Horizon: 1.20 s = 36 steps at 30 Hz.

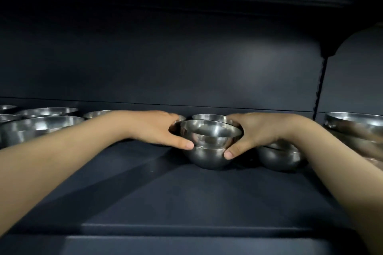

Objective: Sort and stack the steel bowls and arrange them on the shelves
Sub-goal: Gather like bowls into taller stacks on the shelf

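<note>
**Hands close on the small bowl stack [209,151]**

Two steel bowls sit one inside the other on the dark shelf [186,192], about mid-width and toward the back. The left hand [154,128] wraps the stack's left side, its thumb pressed at the seam where the upper bowl drops into the lower. The right hand [261,130] mirrors it, thumb on the lower bowl's wall and fingers curled out of sight behind. Both are clamped on the stack, neither one slack.

From where I stand, the hold from both sides looks meant to keep the upper bowl seated and stop polished metal skating on the smooth board while the stack is nudged into line.

The placing reads as sorting by size. Another small bowl [209,117] stands just behind the stack, and a low small pair [279,156] sits just beside it, under the right wrist. The large bowls on the left [41,128] and the large bowls at the far right [356,128] are kept well apart from this cluster.

No writing can be read anywhere. The bowls show no stamp or sticker and the shelf edge carries no label.
</note>
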Available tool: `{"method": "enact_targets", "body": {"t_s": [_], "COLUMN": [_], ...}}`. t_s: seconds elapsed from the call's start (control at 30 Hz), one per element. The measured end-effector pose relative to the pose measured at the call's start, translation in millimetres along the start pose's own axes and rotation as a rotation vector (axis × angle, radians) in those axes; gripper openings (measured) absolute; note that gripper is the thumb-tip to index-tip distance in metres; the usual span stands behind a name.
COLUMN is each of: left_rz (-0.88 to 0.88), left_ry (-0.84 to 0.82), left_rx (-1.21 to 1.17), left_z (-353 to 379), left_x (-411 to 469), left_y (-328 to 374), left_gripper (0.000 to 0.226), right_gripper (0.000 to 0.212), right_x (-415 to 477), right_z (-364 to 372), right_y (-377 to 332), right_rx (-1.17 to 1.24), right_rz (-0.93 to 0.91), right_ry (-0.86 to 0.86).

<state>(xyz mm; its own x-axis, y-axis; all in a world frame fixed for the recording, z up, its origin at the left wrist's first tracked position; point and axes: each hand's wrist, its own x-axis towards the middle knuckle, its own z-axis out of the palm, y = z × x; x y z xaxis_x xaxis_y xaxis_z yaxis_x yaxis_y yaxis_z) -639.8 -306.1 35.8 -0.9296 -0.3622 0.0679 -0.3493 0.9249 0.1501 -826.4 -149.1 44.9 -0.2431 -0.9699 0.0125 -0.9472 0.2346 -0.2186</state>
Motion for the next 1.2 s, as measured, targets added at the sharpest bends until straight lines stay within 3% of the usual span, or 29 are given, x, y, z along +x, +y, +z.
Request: {"method": "enact_targets", "body": {"t_s": [0.1, 0.17, 0.27, 0.37, 0.53, 0.87, 1.0, 1.1, 1.2], "left_rz": [0.061, 0.087, 0.130, 0.139, 0.120, 0.161, 0.152, 0.187, 0.232], "left_ry": [0.033, 0.049, 0.049, 0.069, 0.100, 0.081, 0.178, 0.232, 0.245], "left_rx": [-0.067, -0.123, -0.235, -0.308, -0.362, -0.548, -0.568, -0.591, -0.616], "left_z": [9.1, 12.9, 14.3, 15.6, 18.1, 21.2, 13.0, 3.3, -8.9], "left_x": [7.7, 10.5, 10.1, 8.2, 5.1, -8.6, -12.5, -19.3, -28.7], "left_y": [-7.4, -8.4, -5.8, -6.4, -9.5, -14.4, -17.4, -11.2, 2.6], "left_gripper": [0.081, 0.080, 0.055, 0.067, 0.060, 0.039, 0.060, 0.053, 0.051], "right_gripper": [0.064, 0.063, 0.081, 0.095, 0.069, 0.052, 0.059, 0.055, 0.065], "right_x": [0.8, 0.7, 1.5, -0.1, -8.4, -16.1, -25.1, -40.9, -60.4], "right_z": [0.9, 1.6, 2.5, 3.9, 3.6, 10.1, 5.6, -0.5, -6.0], "right_y": [1.5, 0.8, -0.6, -4.5, -14.1, -28.0, -36.7, -45.4, -49.7], "right_rx": [0.061, 0.079, 0.096, 0.090, 0.107, 0.153, 0.132, 0.154, 0.251], "right_rz": [-0.026, -0.035, -0.019, 0.003, 0.029, 0.034, 0.056, 0.055, 0.074], "right_ry": [-0.019, -0.026, 0.005, 0.034, 0.051, 0.128, 0.225, 0.299, 0.369]}}
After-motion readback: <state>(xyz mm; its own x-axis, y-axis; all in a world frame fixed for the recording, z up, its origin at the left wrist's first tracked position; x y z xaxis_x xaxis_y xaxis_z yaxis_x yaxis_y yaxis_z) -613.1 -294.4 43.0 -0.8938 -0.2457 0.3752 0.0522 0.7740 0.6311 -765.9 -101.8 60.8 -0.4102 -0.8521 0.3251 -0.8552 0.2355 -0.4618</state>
